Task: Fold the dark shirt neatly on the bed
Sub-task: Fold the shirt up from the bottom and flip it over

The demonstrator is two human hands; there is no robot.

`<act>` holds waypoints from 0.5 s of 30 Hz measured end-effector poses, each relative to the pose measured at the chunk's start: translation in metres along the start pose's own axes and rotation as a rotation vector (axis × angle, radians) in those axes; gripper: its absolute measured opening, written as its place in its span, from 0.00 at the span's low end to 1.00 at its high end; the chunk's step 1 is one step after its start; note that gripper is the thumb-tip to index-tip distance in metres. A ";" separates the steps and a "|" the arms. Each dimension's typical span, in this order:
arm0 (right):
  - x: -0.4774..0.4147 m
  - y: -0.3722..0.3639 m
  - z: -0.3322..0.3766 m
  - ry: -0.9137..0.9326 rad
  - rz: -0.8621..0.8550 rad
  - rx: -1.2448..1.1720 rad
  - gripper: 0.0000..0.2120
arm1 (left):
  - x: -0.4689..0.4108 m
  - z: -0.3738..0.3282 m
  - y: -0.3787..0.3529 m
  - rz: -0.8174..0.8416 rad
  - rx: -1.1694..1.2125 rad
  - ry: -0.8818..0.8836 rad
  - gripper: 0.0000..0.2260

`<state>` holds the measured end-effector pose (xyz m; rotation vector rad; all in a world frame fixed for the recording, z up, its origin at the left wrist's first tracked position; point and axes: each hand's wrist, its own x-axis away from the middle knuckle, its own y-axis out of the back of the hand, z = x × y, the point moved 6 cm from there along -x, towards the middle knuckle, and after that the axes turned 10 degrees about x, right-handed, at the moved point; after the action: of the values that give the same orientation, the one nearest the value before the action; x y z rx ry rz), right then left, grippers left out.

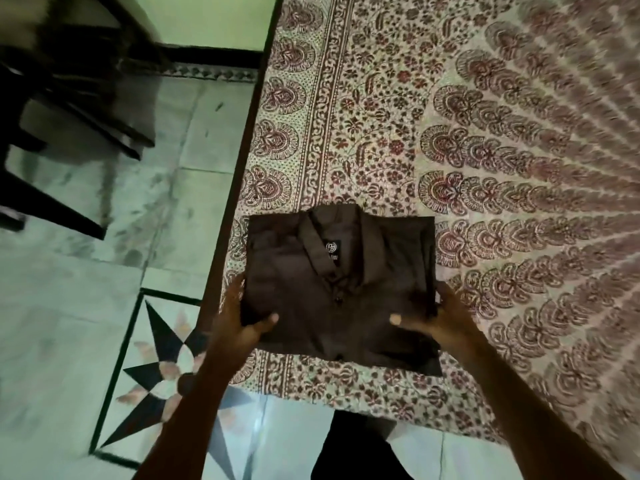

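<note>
Shirt [341, 289], dark, lies already as a compact rectangle with collar up, near the bed [485, 150] corner. My left hand [239, 323] and right hand [436, 320] pinch its two sides, thumbs on top. I judge folding almost finished; only straightening or placing is left.

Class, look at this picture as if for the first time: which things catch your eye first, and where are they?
First, the dark shirt, folded into a neat rectangle with its collar uppermost, lying near the bed's left edge. Next, the left hand and right hand gripping its lower corners, thumbs on top. Then the floral bedsheet and the star inlay in the floor at lower left.
</note>
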<state>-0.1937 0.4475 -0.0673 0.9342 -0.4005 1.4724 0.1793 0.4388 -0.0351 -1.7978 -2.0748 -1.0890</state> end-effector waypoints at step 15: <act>0.031 -0.001 0.001 0.197 -0.500 0.607 0.31 | -0.017 -0.016 0.006 -0.346 -0.354 -0.405 0.27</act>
<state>-0.1886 0.4674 -0.0437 1.2379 0.4312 1.2109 0.1842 0.4156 -0.0306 -2.0020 -2.6493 -1.3405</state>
